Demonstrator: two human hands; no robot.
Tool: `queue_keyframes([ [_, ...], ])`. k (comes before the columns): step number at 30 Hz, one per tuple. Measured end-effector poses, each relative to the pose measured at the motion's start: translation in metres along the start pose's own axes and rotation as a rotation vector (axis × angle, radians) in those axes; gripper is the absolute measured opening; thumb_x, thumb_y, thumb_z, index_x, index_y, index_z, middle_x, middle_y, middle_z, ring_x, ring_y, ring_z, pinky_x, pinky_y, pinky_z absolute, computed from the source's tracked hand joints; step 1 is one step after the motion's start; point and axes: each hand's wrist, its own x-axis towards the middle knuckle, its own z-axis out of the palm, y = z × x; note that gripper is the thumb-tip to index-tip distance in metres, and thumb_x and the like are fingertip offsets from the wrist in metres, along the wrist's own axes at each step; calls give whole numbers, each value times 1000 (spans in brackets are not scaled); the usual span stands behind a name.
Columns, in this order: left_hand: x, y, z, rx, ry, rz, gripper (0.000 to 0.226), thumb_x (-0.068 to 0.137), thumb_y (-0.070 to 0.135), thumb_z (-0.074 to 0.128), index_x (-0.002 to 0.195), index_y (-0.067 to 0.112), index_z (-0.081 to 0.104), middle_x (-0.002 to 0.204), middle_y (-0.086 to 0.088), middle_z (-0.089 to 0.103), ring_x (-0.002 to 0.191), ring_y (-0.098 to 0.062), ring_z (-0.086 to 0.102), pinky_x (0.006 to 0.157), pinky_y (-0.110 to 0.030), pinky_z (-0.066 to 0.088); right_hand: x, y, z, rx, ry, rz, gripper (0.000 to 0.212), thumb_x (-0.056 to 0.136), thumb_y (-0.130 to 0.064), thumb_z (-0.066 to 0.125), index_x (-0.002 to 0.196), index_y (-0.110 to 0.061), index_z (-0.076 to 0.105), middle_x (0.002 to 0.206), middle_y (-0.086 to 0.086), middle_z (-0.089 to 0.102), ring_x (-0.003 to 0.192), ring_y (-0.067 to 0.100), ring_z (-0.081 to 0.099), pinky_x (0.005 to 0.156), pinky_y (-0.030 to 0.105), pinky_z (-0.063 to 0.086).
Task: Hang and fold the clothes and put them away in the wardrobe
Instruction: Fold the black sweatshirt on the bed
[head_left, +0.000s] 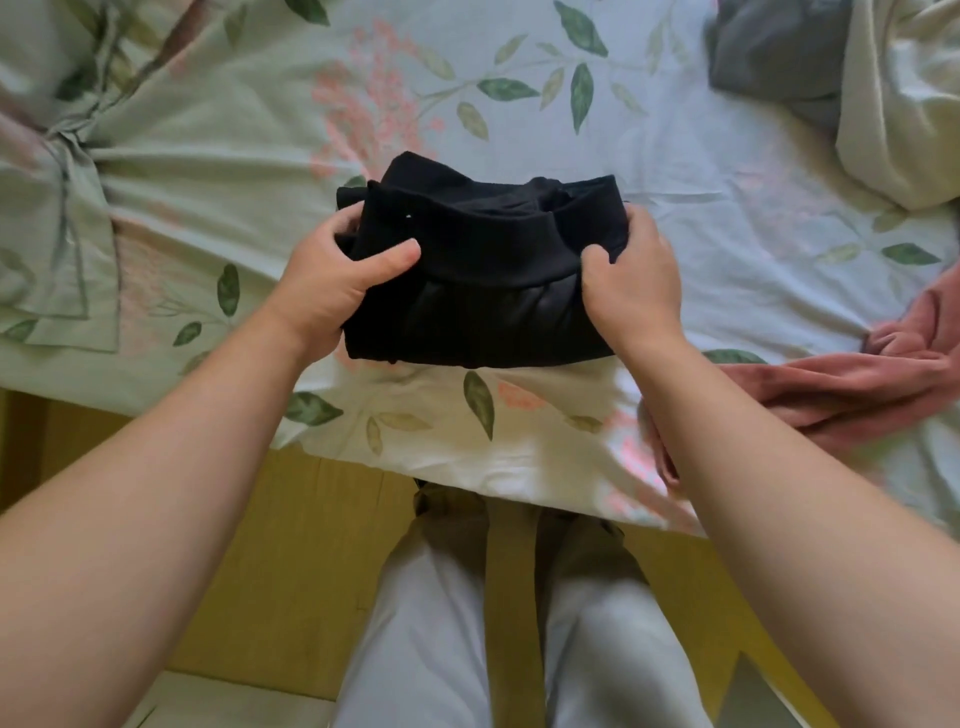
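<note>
A folded black garment (488, 280) lies as a thick bundle on the bed, near its front edge, with a ribbed band across its top. My left hand (332, 275) grips its left end, thumb on top and fingers tucked underneath. At the right end my right hand (631, 275) grips the bundle the same way. Both forearms reach forward from the bottom of the view.
The bed sheet (519, 104) is pale with a leaf and flower print. A light green garment (104, 208) lies spread at the left, a dark grey one (774, 57) and a cream one (904, 104) at the back right, a pink one (857, 379) at the right. Yellow floor (291, 571) lies below.
</note>
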Motion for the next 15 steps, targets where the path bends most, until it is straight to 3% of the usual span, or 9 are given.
queue_keyframes([
  [2, 1, -2, 7, 27, 89, 14, 55, 68, 42, 90, 115, 20, 71, 110, 0, 76, 103, -16, 73, 83, -29, 59, 2, 0, 4, 8, -34, -28, 32, 85, -47, 46, 112, -33, 56, 106, -11, 62, 97, 13, 58, 71, 26, 40],
  [5, -1, -11, 16, 61, 233, 16, 48, 66, 49, 89, 99, 18, 74, 95, 4, 78, 91, -13, 75, 74, -25, 60, 4, 7, 1, -11, -52, 18, 46, 82, -76, 49, 102, -36, 57, 93, -18, 65, 88, 7, 61, 71, 27, 45],
  [10, -4, -23, 17, 57, 374, -99, 47, 67, 60, 84, 83, 17, 75, 89, -1, 78, 86, -20, 75, 79, -44, 63, 15, 17, 4, -58, 40, 112, 45, 93, -65, 48, 97, -22, 61, 90, -9, 64, 95, 22, 62, 77, 35, 47],
  [13, 3, -28, 19, 243, 519, -128, 53, 72, 66, 74, 77, 13, 72, 77, 1, 75, 77, -20, 72, 71, -41, 62, 22, 14, 14, -108, 47, 186, 48, 97, -64, 41, 101, -21, 60, 98, -4, 64, 100, 26, 60, 79, 37, 46],
  [15, 12, -28, 24, 392, 597, -181, 55, 74, 68, 67, 75, 13, 70, 71, 3, 71, 75, -20, 69, 63, -36, 54, 29, 12, 20, -180, 28, 249, 49, 99, -64, 37, 109, -21, 59, 118, 2, 58, 115, 30, 53, 93, 43, 46],
])
